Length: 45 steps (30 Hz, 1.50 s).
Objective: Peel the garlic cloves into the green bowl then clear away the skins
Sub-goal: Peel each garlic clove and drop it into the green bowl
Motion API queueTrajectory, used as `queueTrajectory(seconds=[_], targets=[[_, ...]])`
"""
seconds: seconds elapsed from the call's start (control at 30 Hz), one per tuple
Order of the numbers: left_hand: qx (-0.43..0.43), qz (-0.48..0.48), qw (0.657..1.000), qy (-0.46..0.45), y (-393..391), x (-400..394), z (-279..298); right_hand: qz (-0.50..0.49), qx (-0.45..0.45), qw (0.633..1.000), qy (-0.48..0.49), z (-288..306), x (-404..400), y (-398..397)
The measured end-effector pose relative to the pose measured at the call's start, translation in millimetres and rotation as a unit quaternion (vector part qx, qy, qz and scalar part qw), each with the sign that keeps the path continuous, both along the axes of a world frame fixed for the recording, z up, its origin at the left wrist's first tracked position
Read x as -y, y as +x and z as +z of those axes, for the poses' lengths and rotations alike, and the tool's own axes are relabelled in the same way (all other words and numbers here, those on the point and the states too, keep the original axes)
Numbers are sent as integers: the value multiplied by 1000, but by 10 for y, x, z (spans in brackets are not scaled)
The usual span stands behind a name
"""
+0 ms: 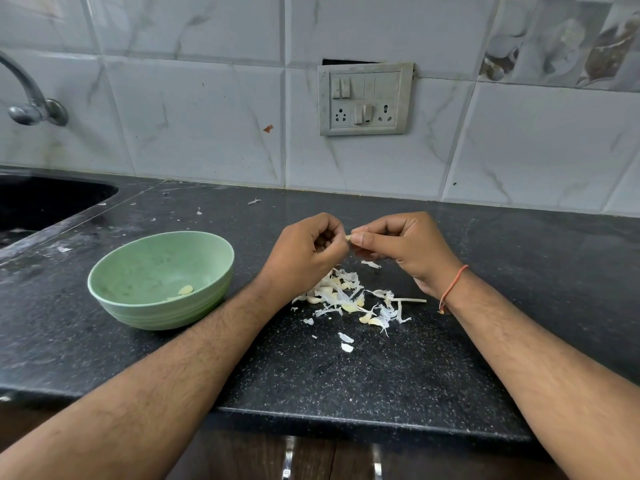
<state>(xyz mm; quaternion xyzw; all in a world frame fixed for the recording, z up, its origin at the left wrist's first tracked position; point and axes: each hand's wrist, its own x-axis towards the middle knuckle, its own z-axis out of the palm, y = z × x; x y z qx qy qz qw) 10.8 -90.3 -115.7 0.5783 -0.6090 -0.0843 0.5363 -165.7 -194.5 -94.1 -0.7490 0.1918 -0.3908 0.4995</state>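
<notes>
A: What are the hands doing?

B: Both are raised just above the black counter (381, 375), fingertips meeting. The right hand (401, 247) pinches a small pale garlic clove (349, 238) between thumb and forefinger. The left hand (304, 254) has its fingers curled in against the same clove, gripping it from the other side.

A: And the green bowl (131, 306)?

B: It stands on the counter to the left of the hands, beside the left forearm. 1 peeled clove (185, 290) lies inside, near the front of the bottom.

A: Where are the skins?

B: A loose pile of skins (349, 299) lies on the counter directly beneath the hands, white papery strips with several yellowish cloves mixed in and a thin dry stalk (412, 300) pointing right. A few stray flakes lie nearer the counter's front edge, and others are scattered toward the wall.

A: Anything else?

B: A dark sink (41, 202) and a metal tap (31, 98) at far left, a switchboard (365, 98) on the tiled wall, and an orange thread (453, 285) round the right wrist
</notes>
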Motion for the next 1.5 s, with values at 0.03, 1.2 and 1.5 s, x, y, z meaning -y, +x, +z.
queueTrajectory(seconds=[0.03,1.2,1.5], targets=[[-5,0,1000,0,5,5,-1,7,4,1000,19,4,-5,1],[-20,82,993,-78,31,16,26,91,-68,967,230,49,-112,15],[29,63,998,-5,37,-3,-20,-24,-94,992,78,27,17,-36]])
